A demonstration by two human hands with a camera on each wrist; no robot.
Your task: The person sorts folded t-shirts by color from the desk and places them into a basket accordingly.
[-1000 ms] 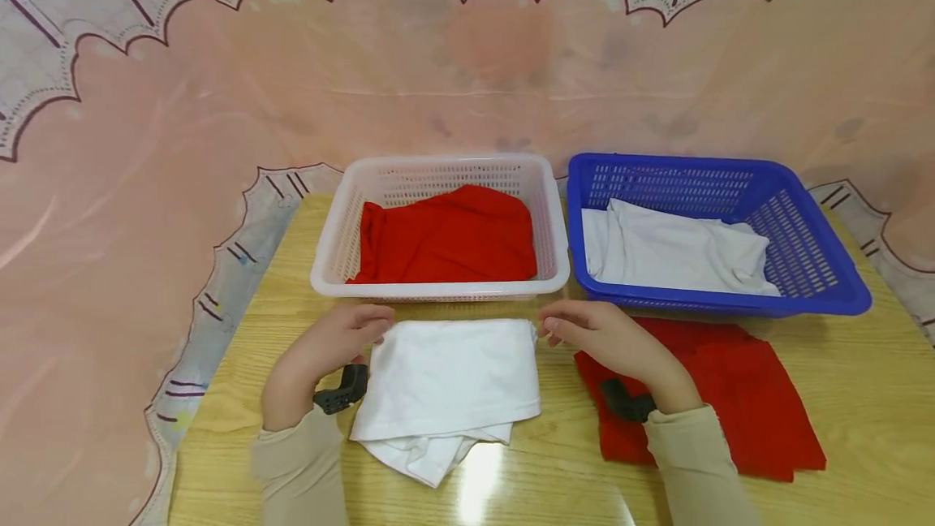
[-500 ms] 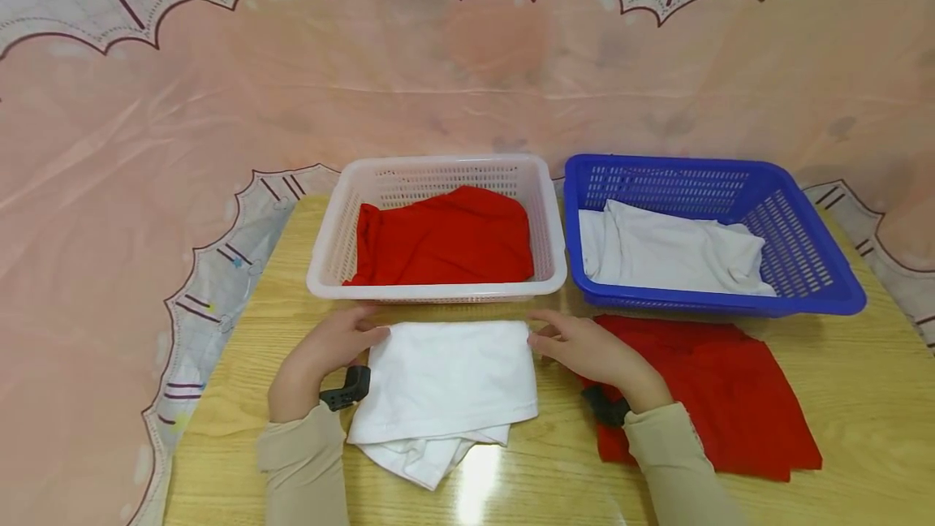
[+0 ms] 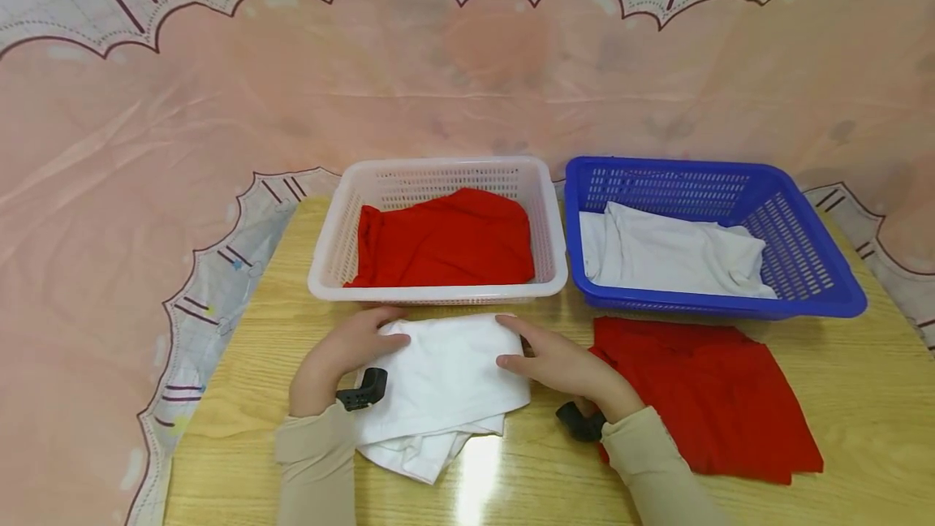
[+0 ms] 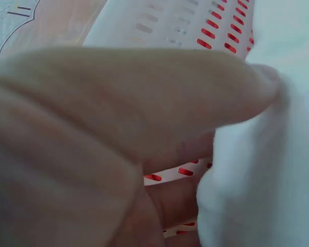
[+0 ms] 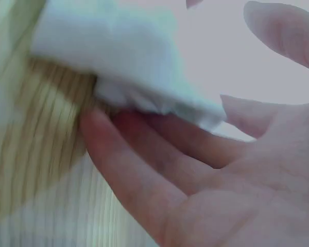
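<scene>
In front of the white basket lies a folded white cloth, its lower layers showing at the near edge. My left hand is at its left side. The left wrist view shows the thumb pressing the fabric from above, with the other fingers partly hidden behind it. At the right side, my right hand has its fingers reaching under the cloth's edge. The right thumb is spread apart from those fingers, above the cloth. Each wrist wears a black strap-like device.
Red cloth lies inside the white basket; white cloth is in the blue basket beside it. A flat red cloth lies on the wooden table, right of my right hand. A patterned curtain hangs behind.
Both hands have moved inward over the sides of the white cloth. The right hand has shifted left, off the red cloth. The white cloth's right edge has been pushed slightly inward.
</scene>
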